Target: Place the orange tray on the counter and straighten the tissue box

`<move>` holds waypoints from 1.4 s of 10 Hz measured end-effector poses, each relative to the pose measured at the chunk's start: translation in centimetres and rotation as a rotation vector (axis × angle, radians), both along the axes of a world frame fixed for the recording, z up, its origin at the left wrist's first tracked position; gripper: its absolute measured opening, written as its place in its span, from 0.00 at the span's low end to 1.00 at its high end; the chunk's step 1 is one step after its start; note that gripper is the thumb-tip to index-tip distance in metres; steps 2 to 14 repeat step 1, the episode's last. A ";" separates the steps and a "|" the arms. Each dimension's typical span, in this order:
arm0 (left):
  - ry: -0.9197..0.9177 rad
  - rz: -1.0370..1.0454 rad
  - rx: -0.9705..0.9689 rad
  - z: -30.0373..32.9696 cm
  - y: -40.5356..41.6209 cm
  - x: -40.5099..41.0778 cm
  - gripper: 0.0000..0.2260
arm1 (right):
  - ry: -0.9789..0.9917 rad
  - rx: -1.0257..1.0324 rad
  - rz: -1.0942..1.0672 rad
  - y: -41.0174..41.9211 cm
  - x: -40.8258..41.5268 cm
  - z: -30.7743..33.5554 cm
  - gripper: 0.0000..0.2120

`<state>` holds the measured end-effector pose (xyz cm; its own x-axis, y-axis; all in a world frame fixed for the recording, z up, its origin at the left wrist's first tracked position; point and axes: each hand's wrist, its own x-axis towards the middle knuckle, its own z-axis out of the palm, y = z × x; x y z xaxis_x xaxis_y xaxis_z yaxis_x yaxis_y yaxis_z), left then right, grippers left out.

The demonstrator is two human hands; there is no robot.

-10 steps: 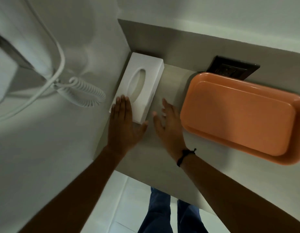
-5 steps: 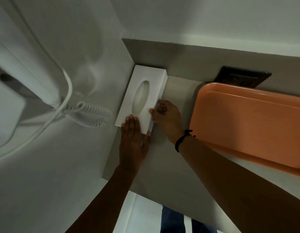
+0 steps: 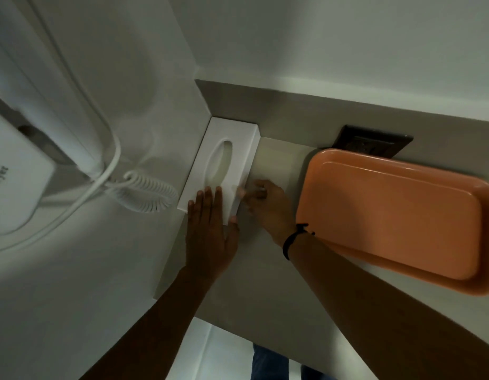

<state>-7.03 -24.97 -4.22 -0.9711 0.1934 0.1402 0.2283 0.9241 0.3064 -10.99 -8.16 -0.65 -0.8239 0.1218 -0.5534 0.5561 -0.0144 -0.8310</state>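
A white tissue box [image 3: 224, 157] with an oval slot lies in the counter's back left corner, its long side against the left wall. My left hand [image 3: 211, 231] rests flat on the box's near end, fingers together. My right hand [image 3: 268, 209] presses its fingertips against the box's right near side; the fingertips are blurred. An orange tray [image 3: 397, 218] lies flat on the grey counter [image 3: 270, 292], to the right of my right hand and apart from the box.
A white hair dryer unit [image 3: 15, 185] with a coiled cord [image 3: 147, 196] hangs on the left wall beside the box. A dark socket plate [image 3: 375, 142] sits on the back wall behind the tray. The counter's front edge runs below my forearms.
Both hands came from the counter in front of the box onto it. The box has turned from slanted to lying along the left wall, in the corner.
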 end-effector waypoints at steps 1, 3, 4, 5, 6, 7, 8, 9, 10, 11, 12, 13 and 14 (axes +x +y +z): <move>0.055 -0.101 -0.027 2.8 2.8 -2.0 0.35 | -0.007 0.171 0.203 1.7 5.9 2.2 0.21; 0.055 -0.101 -0.027 2.8 2.8 -2.0 0.35 | -0.007 0.171 0.203 1.7 5.9 2.2 0.21; 0.055 -0.101 -0.027 2.8 2.8 -2.0 0.35 | -0.007 0.171 0.203 1.7 5.9 2.2 0.21; 0.055 -0.101 -0.027 2.8 2.8 -2.0 0.35 | -0.007 0.171 0.203 1.7 5.9 2.2 0.21; 0.055 -0.101 -0.027 2.8 2.8 -2.0 0.35 | -0.007 0.171 0.203 1.7 5.9 2.2 0.21; 0.055 -0.101 -0.027 2.8 2.8 -2.0 0.35 | -0.007 0.171 0.203 1.7 5.9 2.2 0.21; 0.055 -0.101 -0.027 2.8 2.8 -2.0 0.35 | -0.007 0.171 0.203 1.7 5.9 2.2 0.21; 0.055 -0.101 -0.027 2.8 2.8 -2.0 0.35 | -0.007 0.171 0.203 1.7 5.9 2.2 0.21; 0.055 -0.101 -0.027 2.8 2.8 -2.0 0.35 | -0.007 0.171 0.203 1.7 5.9 2.2 0.21; 0.055 -0.101 -0.027 2.8 2.8 -2.0 0.35 | -0.007 0.171 0.203 1.7 5.9 2.2 0.21; 0.055 -0.101 -0.027 2.8 2.8 -2.0 0.35 | -0.007 0.171 0.203 1.7 5.9 2.2 0.21; 0.055 -0.101 -0.027 2.8 2.8 -2.0 0.35 | -0.007 0.171 0.203 1.7 5.9 2.2 0.21; 0.055 -0.101 -0.027 2.8 2.8 -2.0 0.35 | -0.007 0.171 0.203 1.7 5.9 2.2 0.21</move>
